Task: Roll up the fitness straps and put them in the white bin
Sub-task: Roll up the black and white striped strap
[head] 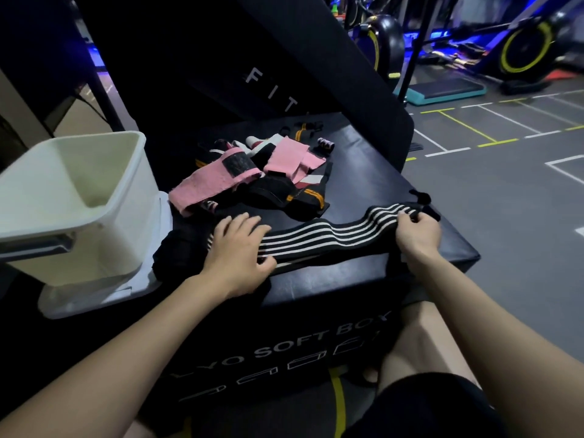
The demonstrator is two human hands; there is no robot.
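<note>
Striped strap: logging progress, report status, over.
Left hand flat on striped strap. Right hand pinches its end. Strap unrolled; white bin left, nothing blocking.

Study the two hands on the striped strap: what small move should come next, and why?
Probably the right hand should start turning its pinched end over toward the left hand. The black-and-white striped strap lies stretched out, unrolled, on the black box, the left hand pressing it flat, and the white bin looks empty.
</note>
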